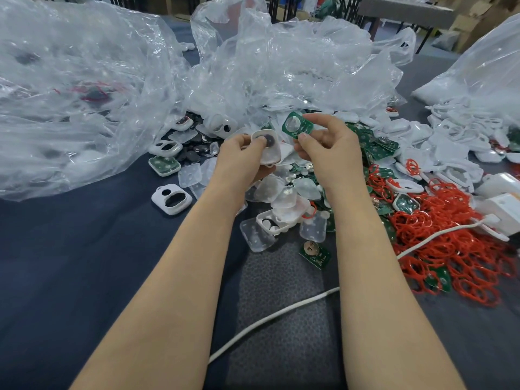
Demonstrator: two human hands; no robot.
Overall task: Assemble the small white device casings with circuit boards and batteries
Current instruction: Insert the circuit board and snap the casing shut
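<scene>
Head view: white cable (270, 316) crosses dark blue table cloth (84, 263) near body. Left hand (239, 157) fingers curl round white casing (270, 153), above parts pile (284, 198) mid-table. Right hand (329, 147) pinches green circuit board (297, 126), just beside casing. Red rings (450, 249) heaped right. Big clear bags (84, 94) behind. Cardboard boxes (472, 26) far back right.

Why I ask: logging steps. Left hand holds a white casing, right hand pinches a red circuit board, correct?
No: the head view shows the circuit board in the right hand is green, not red. The left hand does hold a white casing.
</scene>
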